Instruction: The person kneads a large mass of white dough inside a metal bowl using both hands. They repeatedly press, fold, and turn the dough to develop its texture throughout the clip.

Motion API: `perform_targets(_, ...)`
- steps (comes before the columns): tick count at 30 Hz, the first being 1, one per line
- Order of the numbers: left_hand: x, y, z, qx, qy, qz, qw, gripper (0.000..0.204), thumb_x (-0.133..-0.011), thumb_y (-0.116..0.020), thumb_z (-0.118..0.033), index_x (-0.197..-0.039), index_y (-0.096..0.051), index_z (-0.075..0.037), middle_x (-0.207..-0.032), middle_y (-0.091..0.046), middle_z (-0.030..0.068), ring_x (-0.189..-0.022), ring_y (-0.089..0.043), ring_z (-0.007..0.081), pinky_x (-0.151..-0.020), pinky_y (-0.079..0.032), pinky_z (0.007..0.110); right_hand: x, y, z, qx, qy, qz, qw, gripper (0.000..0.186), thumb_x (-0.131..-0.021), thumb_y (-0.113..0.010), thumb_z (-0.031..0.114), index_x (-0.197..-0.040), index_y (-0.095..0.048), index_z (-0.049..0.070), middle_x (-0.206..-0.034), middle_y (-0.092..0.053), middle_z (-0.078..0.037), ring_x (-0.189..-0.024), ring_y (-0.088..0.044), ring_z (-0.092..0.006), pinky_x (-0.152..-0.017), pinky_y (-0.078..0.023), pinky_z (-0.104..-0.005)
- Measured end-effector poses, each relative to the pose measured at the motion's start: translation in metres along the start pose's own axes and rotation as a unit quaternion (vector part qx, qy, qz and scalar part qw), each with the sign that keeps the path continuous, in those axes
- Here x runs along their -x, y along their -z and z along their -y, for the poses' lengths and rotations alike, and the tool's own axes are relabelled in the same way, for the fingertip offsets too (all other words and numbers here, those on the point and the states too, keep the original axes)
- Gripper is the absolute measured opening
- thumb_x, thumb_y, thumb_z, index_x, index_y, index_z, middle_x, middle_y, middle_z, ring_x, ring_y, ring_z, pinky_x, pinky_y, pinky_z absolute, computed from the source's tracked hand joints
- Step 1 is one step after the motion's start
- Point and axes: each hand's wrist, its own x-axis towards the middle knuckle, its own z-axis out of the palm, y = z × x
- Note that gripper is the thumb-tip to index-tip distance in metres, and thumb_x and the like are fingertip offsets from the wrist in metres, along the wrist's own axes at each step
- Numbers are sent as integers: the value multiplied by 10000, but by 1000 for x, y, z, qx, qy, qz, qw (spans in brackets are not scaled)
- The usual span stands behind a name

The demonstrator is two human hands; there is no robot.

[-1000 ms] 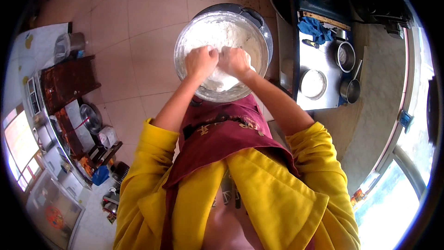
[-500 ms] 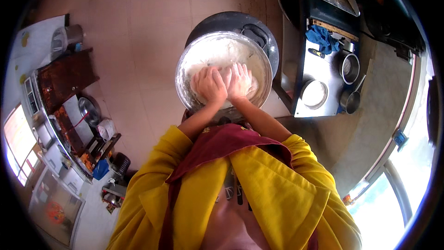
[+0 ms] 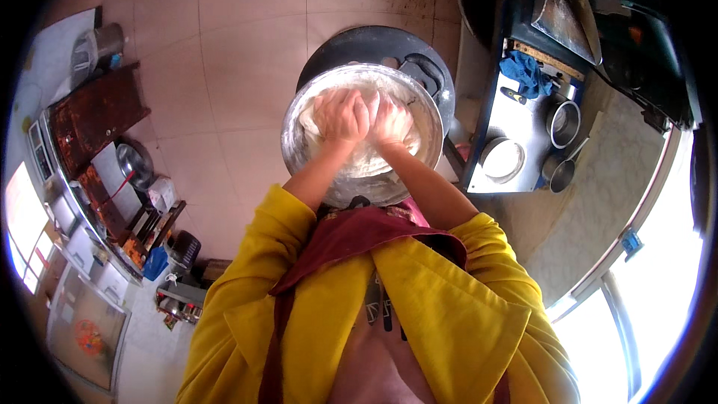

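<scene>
Pale, floury dough (image 3: 362, 161) fills much of a wide metal bowl (image 3: 287, 142) in front of me. My left hand (image 3: 344, 115) grips the dough on its far left part, fingers curled down into it. Beside it, close enough to touch, my right hand (image 3: 389, 118) has its fingers sunk in the dough the same way. Some fingertips are hidden by the hands and the dough. White flour coats the inner wall of the bowl.
Under the bowl's far side is a dark round base (image 3: 336, 46) with a black handle. At right, a metal-topped counter (image 3: 482, 179) carries a bowl of white powder (image 3: 503, 160), pots and a blue cloth (image 3: 526, 75). Cluttered shelving (image 3: 93, 120) lines the left.
Both hands have pushed forward, up in the picture, and their fingers now curl into the dough. More dough shows on the near side, by my wrists. The view has shifted slightly.
</scene>
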Motion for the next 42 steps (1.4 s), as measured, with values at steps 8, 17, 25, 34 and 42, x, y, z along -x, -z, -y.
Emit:
perform_targets(8, -49, -10, -7, 38, -154, 64, 985, 208, -836, -529, -238, -743, -653, -100, -693, -652, 53, -678, -604, 277, -701, -416, 408, -3, -8, -5, -41, -50, -109, 992, 360, -924, -443, 373, -880, -614, 59, -850, -661, -180, -794, -652, -348, -685, -511, -456)
perform_targets(17, -22, 23, -35, 40, -77, -32, 996, 224, -898, -587, -217, -1022, -660, -46, -1112, -626, 121, -1117, -531, 284, -981, -404, 428, 8, 22, -30, -238, -163, -37, 957, 416, -942, -459, 320, -1007, -640, -49, -947, -652, -282, -884, -621, -456, -850, -471, -477)
perform_targets(25, 15, 39, 21, 557, 596, -55, 576, 521, -961, -512, -416, -1312, -494, -32, -1013, -641, 81, -935, -624, 181, -789, -500, 310, -63, 30, 9, -212, -9, 93, 973, 536, -931, -483, 495, -1124, -686, 38, -1138, -656, -226, -1042, -627, -391, -937, -458, -437)
perform_targets(34, 15, 44, -20, 398, 437, 21, 806, 610, -977, -461, -488, -700, -624, 30, -640, -595, 149, -604, -593, 242, -609, -448, 375, -30, 88, 44, 201, 302, 277, 890, 373, -924, -537, 308, -1236, -606, 114, -1040, -686, -129, -1034, -658, -246, -946, -518, -331)
perform_targets(42, 57, 25, -76, 182, 272, -92, 940, 416, -1004, -381, -386, -974, -583, -24, -965, -613, 216, -939, -565, 412, -842, -415, 487, 37, 37, -8, -66, 333, -111, 934, 191, -847, -526, 244, -788, -637, 100, -838, -638, -92, -853, -593, -292, -786, -444, -409)
